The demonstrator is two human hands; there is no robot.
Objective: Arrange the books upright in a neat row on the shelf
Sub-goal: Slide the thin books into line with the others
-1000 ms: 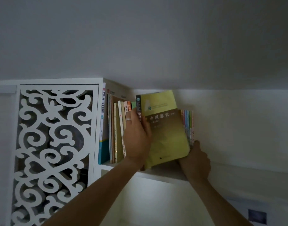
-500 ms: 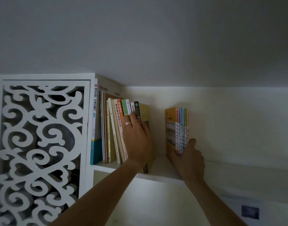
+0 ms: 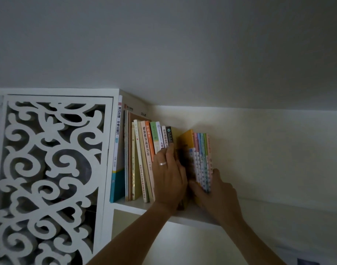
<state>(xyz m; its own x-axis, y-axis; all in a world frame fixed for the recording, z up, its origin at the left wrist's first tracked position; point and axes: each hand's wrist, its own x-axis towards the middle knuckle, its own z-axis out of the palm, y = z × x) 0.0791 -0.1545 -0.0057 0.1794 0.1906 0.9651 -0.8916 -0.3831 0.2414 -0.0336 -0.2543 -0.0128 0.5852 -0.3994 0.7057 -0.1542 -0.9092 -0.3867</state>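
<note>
- Step: closing the gap — small stack of thin books (image 3: 202, 161) is being brought up against the main row (image 3: 144, 159) on the shelf (image 3: 192, 217). Judging by layout, task is near done; only this last group isn't flush.
- Main row: stands upright from the white cabinet side w/ fretwork panel (image 3: 49, 178) rightward, ends at dark-spined book (image 3: 170, 136) w/ a yellow-green cover just behind it. A few mid-row books lean slightly.
- Stack: orange/yellow cover on its left, pastel spines to the right, roughly upright w/ top tipped a bit left. Narrow dark gap between it and the row.
- Left hand (image 3: 168, 180): flat against the row's right end, fingers straight and pointing up, ring visible — bracing, not clasping anything.
- Right hand (image 3: 213, 190): wrapped round the stack's lower end, thumb on the right-side cover, fingers on the left side (partly hidden) — pinches the whole stack.
- Both forearms reach up from below, converging at shelf level.
- Next move needs: slide stack left along shelf, pull left hand out of the gap w/o letting row tip, then square spines to the front edge.
- Risk (my read): thin books may fan or slump once released — nothing props them on the right.
</note>
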